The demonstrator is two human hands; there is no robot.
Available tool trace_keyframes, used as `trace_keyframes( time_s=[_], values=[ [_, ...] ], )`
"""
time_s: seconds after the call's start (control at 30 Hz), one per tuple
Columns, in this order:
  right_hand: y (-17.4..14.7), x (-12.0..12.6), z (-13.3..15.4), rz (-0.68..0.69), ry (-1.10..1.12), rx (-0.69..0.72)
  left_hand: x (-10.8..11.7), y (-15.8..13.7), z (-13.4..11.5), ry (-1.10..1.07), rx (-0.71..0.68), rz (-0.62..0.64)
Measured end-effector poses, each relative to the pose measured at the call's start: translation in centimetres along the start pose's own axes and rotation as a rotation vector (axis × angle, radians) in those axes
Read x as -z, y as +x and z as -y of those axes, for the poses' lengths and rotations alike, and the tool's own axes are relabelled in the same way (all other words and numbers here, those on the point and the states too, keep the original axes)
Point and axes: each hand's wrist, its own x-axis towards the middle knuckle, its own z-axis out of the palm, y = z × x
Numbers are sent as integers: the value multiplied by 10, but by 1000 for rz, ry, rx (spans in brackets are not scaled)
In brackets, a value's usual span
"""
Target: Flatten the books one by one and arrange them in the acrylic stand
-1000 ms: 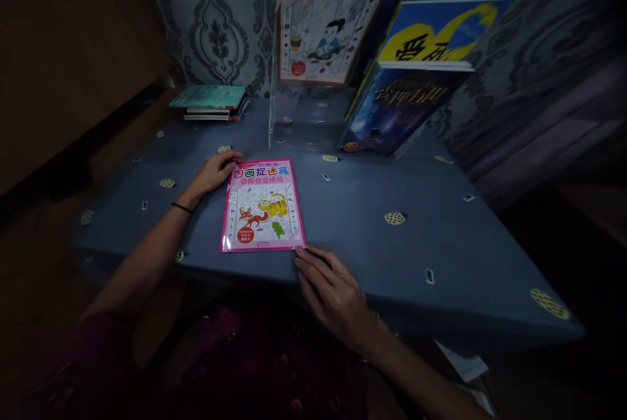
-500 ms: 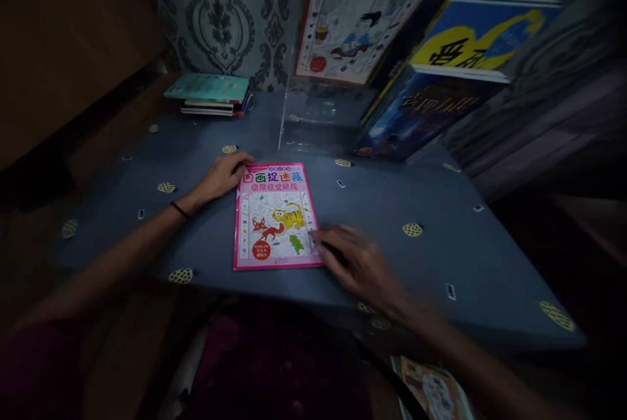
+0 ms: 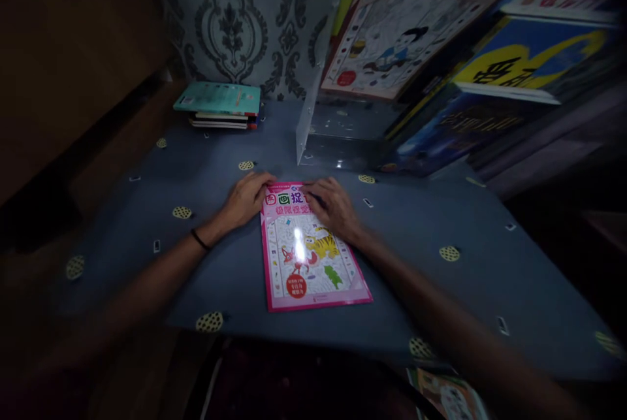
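A picture book [image 3: 289, 257] with a pink border lies on the table in front of me, its cover showing a yellow cat, a red fox and a bright glare spot. My left hand [image 3: 245, 200] grips the book's upper left corner, fingers bent around the edge. At the upper right corner, my right hand [image 3: 336, 211] is closed, its thumb side covering part of the title. A dark streak shows between the right thumb and forefinger; whether it is shadow or a thin object I cannot make out.
A clear stand [image 3: 304, 126] holds upright books, including a blue and yellow one [image 3: 519, 57] and a dark blue one [image 3: 455, 129]. A stack of books [image 3: 218, 98] lies at the back left. The blue tablecloth [image 3: 401, 302] has pineapple prints. Another book [image 3: 448, 394] is below the front edge.
My right hand has moved from the book's lower right edge up to its top right corner. The left hand stays at the upper left corner. Glare now appears on the cover; the view has shifted.
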Motion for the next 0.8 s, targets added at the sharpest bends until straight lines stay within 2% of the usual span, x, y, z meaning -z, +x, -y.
trace_keyframes(
  time_s=[0.2, 0.5, 0.8],
  values=[
    [-10, -4, -12, -103, 79, -28, 4, -2, 0, -6, -53, 32],
    [-5, -8, -12, -48, 22, -67, 10, -8, 0, -10, -74, 78],
    [-6, -4, -17, -40, 140, -98, 11, -10, 0, 6, -92, 65]
  ],
)
